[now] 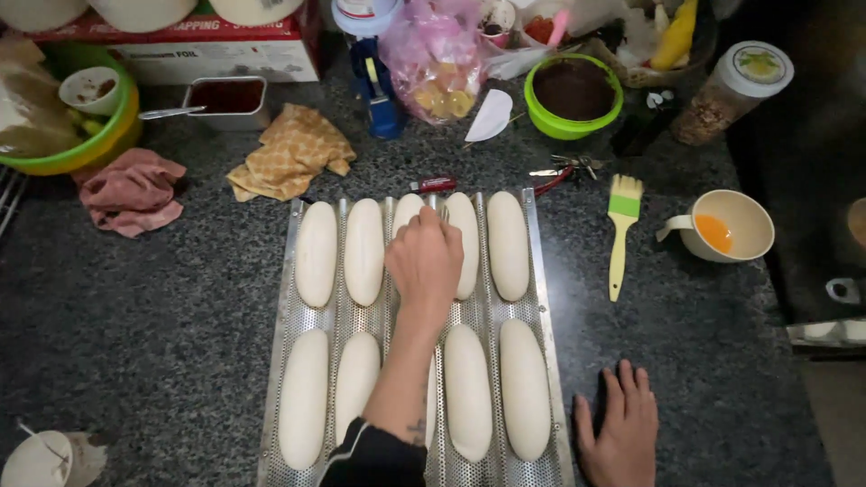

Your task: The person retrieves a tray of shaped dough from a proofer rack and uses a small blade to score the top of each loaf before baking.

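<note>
Perforated metal tray (541, 298) lies mid-table on the dark speckled table (180, 343), with long pale dough loaves (508, 245) in its channels: five in the far row, four visible in the near row, and possibly a fifth hidden under the forearm. The left hand (424, 263) reaches in from 6 o'clock and sits over the far row between the third and fourth loaves. Its fingers are curled shut around a thin metal tool (444, 215); only the tip shows at the hand's 1 o'clock edge, so I cannot tell what kind of tool it is. The right hand (622, 433) lies flat on the table with its fingers spread, palm down, just off the tray's 5 o'clock corner and holding nothing. At 3 o'clock of the tray are a pastry brush (621, 236) with a green and yellow handle and a cream cup (726, 225) with orange liquid in it. At 11 o'clock is a crumpled yellow checked cloth (290, 151), with a pink rag (133, 191) further out toward 10. Risks, as I judge them: the loaves look soft and closely packed, so the forearm resting low across the near row could dent one. A knuckle or the tool tip straying sideways would mark the neighbouring loaf. The tray is not held down, so a drag could shift it.
</note>
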